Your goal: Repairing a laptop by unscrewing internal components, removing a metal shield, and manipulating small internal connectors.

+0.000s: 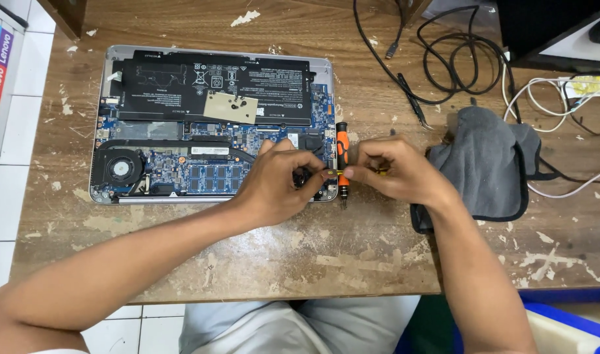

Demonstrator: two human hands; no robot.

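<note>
A flat white box (0,72) with red, blue and purple stripes on its edge lies on the tiled floor at the far left of the frame. On the worn wooden table (247,255) sits one opened laptop (211,121), bottom cover off, filling the upper left and centre. Its black battery (214,85) runs along the top edge and carries white printed labels and a row of small symbols; a tan rectangular patch (231,107) lies on the battery's lower middle. One round fan (121,169) sits at the lower left of the board, and a row of dark memory chips (214,177) lies to its right.

One orange-and-black screwdriver (342,157) lies just beside the laptop's right edge, its long axis running top to bottom in the frame, tip pointing down. Both hands meet at centre frame over the laptop's lower right corner. The left hand (280,183) is curled, fingers pinched on a small dark part. The right hand (395,172) is also closed in a pinch, holding a thin yellow-tipped tool (334,172) that lies left to right, pointing toward the left hand.

One grey cloth (490,164) lies right of centre, and black cables (444,59) and white cables (562,98) loop at the upper right.
</note>
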